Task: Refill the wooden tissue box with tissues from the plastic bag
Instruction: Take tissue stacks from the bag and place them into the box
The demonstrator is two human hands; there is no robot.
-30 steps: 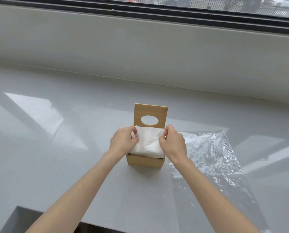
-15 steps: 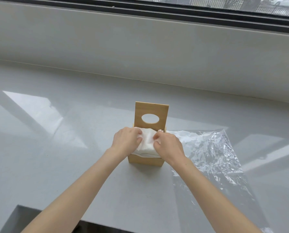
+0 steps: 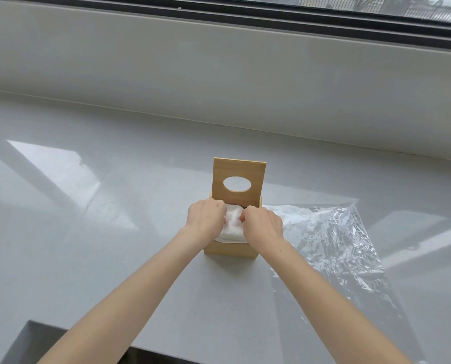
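The wooden tissue box (image 3: pixel 231 252) stands on the grey counter, its lid (image 3: pixel 239 182) with an oval hole raised upright at the back. A stack of white tissues (image 3: pixel 232 229) sits in the box's open top, its near edge still above the rim. My left hand (image 3: pixel 206 218) and my right hand (image 3: pixel 262 225) are both on top of the stack, fingers curled down into the tissues and almost touching each other. The clear plastic bag (image 3: pixel 332 240) lies flat and crumpled on the counter just right of the box.
The grey counter (image 3: pixel 101 232) stretches wide to the left and behind the box, ending at a low wall (image 3: pixel 219 88) under a window. A dark cut-out (image 3: pixel 32 342) shows at the counter's near-left edge.
My hands moved from the stack's two sides to its top, close together, and the tissues sank lower into the box.
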